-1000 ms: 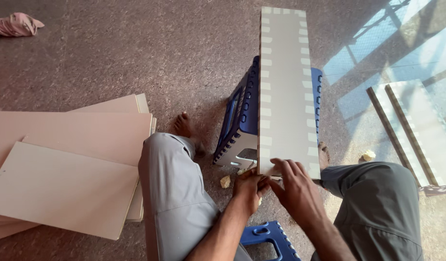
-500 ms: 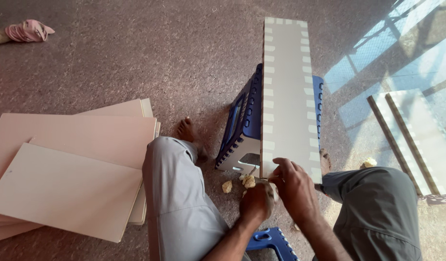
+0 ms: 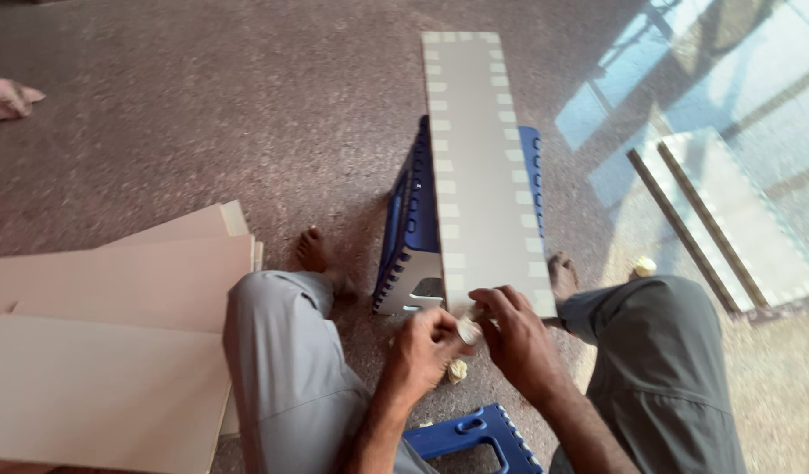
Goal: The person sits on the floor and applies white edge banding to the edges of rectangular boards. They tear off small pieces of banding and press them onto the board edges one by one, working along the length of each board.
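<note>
We see a long grey panel (image 3: 483, 167) lying flat on top of a blue stool (image 3: 411, 230), its long axis running straight away from us, near end at our hands and far end pointing up the floor (image 3: 203, 114). Pale tape squares line both long edges (evenly spaced, like a dashed border). Our left hand (image 3: 425, 351) and right hand (image 3: 514, 338) meet at the panel's near edge, fingers curled together around a small pale scrap (image 3: 468, 330) pinched between them; the right hand's fingertips also rest on the panel's corner. A crumpled pale wad (image 3: 457, 370) lies on the floor just below the hands. We sit with knees apart, bare feet on either side of the stool. A second blue stool (image 3: 470, 436) lies between our legs, near us. Beige boards (image 3: 115, 351) are stacked to our left, well apart from the panel. More panels (image 3: 729, 219) lie to the right in a sunlit patch, and a pink cloth (image 3: 5, 98) sits far left.
</note>
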